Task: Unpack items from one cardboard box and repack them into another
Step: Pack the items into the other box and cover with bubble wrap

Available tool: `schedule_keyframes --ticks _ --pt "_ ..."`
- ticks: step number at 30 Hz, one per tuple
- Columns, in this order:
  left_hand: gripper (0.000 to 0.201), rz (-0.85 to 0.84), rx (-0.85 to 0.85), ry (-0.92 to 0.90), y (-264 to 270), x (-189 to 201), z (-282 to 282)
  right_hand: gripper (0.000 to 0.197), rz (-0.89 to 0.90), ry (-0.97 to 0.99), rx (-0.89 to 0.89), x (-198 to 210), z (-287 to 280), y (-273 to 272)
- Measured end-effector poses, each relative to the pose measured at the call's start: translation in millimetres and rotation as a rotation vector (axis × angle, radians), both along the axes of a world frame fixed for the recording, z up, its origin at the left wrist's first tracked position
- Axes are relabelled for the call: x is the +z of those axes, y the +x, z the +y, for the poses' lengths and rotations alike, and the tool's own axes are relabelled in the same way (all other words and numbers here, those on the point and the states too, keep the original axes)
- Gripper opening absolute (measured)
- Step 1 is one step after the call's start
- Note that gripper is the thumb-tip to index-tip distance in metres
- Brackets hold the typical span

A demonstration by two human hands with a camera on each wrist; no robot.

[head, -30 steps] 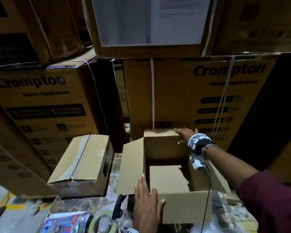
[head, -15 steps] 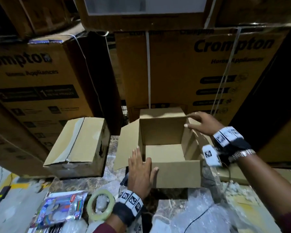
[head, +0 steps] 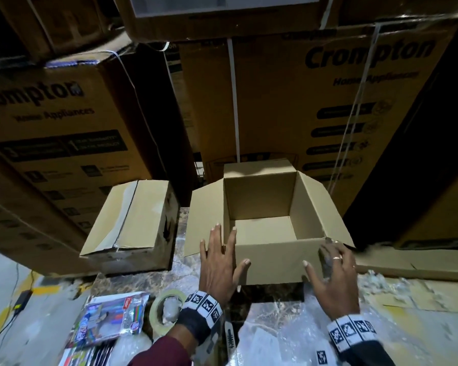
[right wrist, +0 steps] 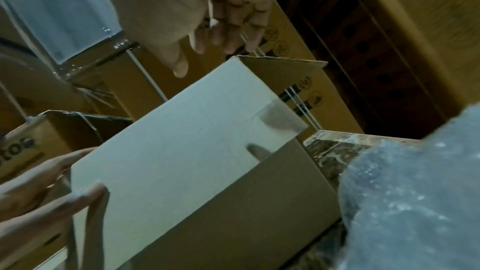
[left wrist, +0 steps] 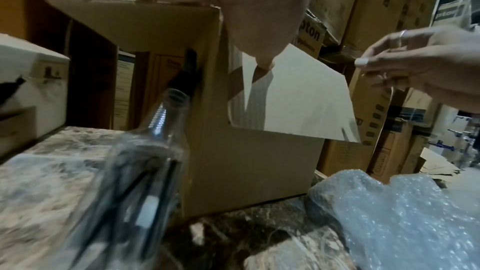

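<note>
An empty open cardboard box (head: 259, 199) stands on the marble table with all its flaps folded outward. My left hand (head: 217, 262) rests at its near left corner, fingers spread straight along the side flap and thumb on the front flap (head: 273, 260). My right hand (head: 333, 276) is at the near right corner, fingers spread and blurred, thumb by the front flap. The left wrist view shows the front flap (left wrist: 298, 93) under my thumb. A second, taped-shut box (head: 132, 215) sits to the left.
Near the table's front lie a tape roll (head: 156, 310), stationery packets (head: 111, 318) and bubble wrap (head: 288, 339). A clear glass bottle (left wrist: 145, 161) lies by my left wrist. Large stacked cartons (head: 315, 101) wall in the back and sides. An adapter cable (head: 21, 299) lies on the floor.
My right hand left the box's far and right flaps and came down to the near right corner. The flaps now stand open. My left hand stayed at the near left corner.
</note>
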State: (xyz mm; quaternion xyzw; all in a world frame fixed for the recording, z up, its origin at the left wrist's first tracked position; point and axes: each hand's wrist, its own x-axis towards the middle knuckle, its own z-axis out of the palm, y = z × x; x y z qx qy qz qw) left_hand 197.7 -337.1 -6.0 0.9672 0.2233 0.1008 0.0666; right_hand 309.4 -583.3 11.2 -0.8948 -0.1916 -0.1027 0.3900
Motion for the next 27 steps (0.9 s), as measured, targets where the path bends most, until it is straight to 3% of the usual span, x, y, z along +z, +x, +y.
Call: schedule_keyframes --ticks 2,3,6,7,9,10,11,13,19,24,27 --pt "0.092 -0.023 0.035 -0.014 -7.8 -0.5 4.2 0.024 -0.057 0.049 0.023 3.6 10.1 -8.2" --pt "0.096 -0.046 0.049 -0.024 -13.6 -0.8 6.7 0.017 0.008 0.059 0.057 -0.6 14.0 -14.8" --pt "0.107 -0.163 0.116 -0.098 -36.4 -4.6 11.2 0.02 0.554 -0.027 0.26 -31.6 35.6 -34.8" --pt "0.109 -0.195 0.148 -0.132 -45.5 -7.9 10.9 0.031 0.716 -0.114 0.348 -47.2 47.9 -40.7" --pt "0.112 -0.224 0.21 -0.196 -63.2 -19.7 9.7 0.082 0.845 -0.168 0.459 -75.6 77.7 -43.6" --pt "0.113 -0.213 0.231 -0.227 -70.7 -27.4 10.1 0.094 0.892 -0.149 0.471 -87.4 94.3 -42.8" --pt "0.113 -0.189 0.244 -0.252 -76.7 -35.3 11.5 0.091 0.933 -0.175 0.454 -92.1 110.2 -43.5" --pt "0.111 -0.134 0.25 -0.287 -85.0 -47.3 16.4 0.079 0.944 -0.294 0.437 -94.9 138.7 -45.3" --pt "0.094 -0.048 0.227 -0.376 -107.8 -45.4 38.4 0.093 0.816 -0.504 0.489 -97.1 186.2 -83.5" --pt "0.088 -0.053 0.252 -0.371 -140.2 -51.1 61.1 0.058 0.611 -0.551 0.482 -94.3 229.7 -105.0" --pt "0.088 -0.075 0.251 -0.337 -159.7 -53.9 74.6 0.035 0.588 -0.532 0.428 -79.9 260.9 -99.2"
